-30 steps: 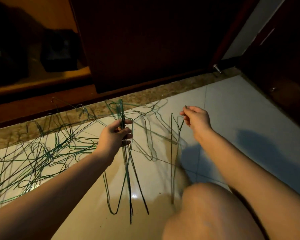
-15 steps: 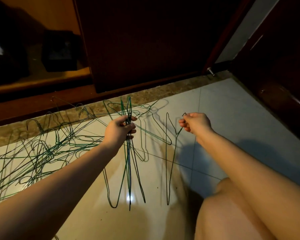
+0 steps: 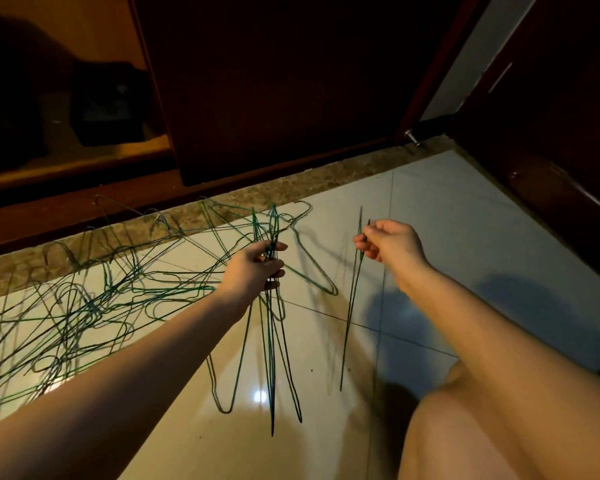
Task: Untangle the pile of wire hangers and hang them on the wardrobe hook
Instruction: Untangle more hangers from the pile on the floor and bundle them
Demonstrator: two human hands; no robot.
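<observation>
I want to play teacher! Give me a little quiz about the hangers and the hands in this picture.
1. True or false: the left hand grips a bunch of thin green wire hangers.
2. Pick one: where does the tangled pile of green wire hangers lie? A) on the pale tiled floor; B) in a basket; C) on a bed.
3. Fill the gap: the right hand pinches ___ dark green wire hanger, apart from the bunch.

Key: 1 true; 2 A; 3 one.
</observation>
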